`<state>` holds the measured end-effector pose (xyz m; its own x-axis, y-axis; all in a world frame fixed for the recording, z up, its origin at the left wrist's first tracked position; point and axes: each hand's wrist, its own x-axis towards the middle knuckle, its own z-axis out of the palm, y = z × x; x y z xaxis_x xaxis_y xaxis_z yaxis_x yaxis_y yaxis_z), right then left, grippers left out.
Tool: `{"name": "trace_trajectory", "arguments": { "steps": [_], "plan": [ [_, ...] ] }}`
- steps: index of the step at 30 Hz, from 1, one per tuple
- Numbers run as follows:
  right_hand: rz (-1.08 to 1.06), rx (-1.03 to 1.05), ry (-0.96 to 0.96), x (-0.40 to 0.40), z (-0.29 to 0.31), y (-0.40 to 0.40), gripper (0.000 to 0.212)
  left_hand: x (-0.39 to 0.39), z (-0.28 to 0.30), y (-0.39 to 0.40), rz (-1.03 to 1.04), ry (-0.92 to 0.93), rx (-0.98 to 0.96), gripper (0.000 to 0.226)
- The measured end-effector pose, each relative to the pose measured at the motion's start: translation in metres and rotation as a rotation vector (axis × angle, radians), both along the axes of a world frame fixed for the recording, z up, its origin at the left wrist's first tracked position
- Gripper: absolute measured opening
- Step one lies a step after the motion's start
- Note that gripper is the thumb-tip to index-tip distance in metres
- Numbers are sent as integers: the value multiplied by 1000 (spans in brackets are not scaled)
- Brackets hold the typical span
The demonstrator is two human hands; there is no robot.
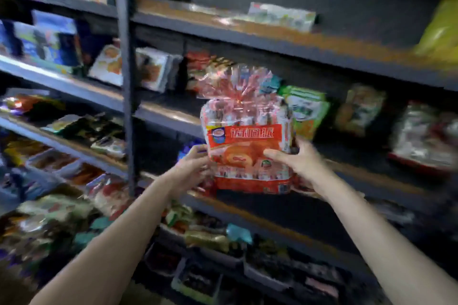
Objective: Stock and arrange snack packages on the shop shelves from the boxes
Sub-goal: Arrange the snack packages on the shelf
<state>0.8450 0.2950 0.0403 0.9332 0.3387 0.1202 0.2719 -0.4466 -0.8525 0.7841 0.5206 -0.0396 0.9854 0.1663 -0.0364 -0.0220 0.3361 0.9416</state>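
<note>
Both hands clamp red cake-roll bag: left hand on its left edge, right hand on right. I hold bag before middle shelf, not placed. Shelves part stocked; boxes not visible.

The scene is dim, darkest at the upper right behind the top shelf, where the back wall is near black. Light seems to fall from the front, since the red snack bag and forearms are the brightest parts. Motion blur smears packages toward the left and right edges; the bag's label alone reads fairly sharp. The shelf edges bow, showing wide-angle distortion.
</note>
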Motion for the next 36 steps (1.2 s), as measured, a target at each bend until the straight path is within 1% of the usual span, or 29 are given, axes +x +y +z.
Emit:
{"name": "trace_trajectory", "arguments": {
  "steps": [3,4,5,6,8,9,11,12,14,15,17,18,19,21,23,25,27,31,34,36],
  "plan": [
    [-201,100,-43,-17,27,-128,28,36,44,-114,-242,-120,60,32],
    [-269,135,-49,-26,32,-168,24,46,54,-153,-315,-137,84,40],
    [-343,158,-46,-36,31,-207,24,55,60,-192,-383,-138,108,48],
    [-418,179,-55,-45,30,-245,26,61,65,-231,-438,-131,138,51],
    [-560,219,-48,-69,27,-312,34,72,68,-309,-547,-124,185,38],
    [-618,230,-43,-79,26,-344,42,78,69,-346,-602,-130,207,34],
    [-718,235,-38,-100,25,-398,56,82,74,-416,-709,-178,241,37],
    [-769,229,-62,-108,24,-424,56,84,75,-449,-752,-213,256,40],
    [-865,189,-163,-117,25,-468,55,89,78,-506,-813,-311,282,52],
    [-944,122,-227,-117,24,-491,58,95,78,-535,-821,-365,300,56],
    [-1074,-62,-352,-110,24,-532,68,110,75,-584,-754,-499,396,54],
    [-1109,-155,-421,-104,24,-551,68,121,73,-605,-688,-559,453,49],
    [-1136,-222,-502,-98,23,-571,64,131,72,-623,-624,-595,503,43],
    [-1189,-296,-628,-81,24,-610,56,159,74,-652,-554,-611,549,35],
    [-1233,-336,-688,-61,28,-651,56,190,78,-680,-521,-584,555,32],
    [-1248,-301,-662,-41,36,-691,59,218,84,-711,-499,-549,564,34],
    [-1214,-260,-611,-20,43,-727,64,237,94,-744,-512,-561,588,40],
    [-1148,-143,-434,24,47,-789,76,256,103,-805,-617,-660,610,48],
    [-1089,50,-325,55,38,-832,83,267,104,-842,-640,-721,587,50],
    [-996,183,-277,71,33,-858,76,276,103,-862,-601,-737,548,47]
  ]
}}
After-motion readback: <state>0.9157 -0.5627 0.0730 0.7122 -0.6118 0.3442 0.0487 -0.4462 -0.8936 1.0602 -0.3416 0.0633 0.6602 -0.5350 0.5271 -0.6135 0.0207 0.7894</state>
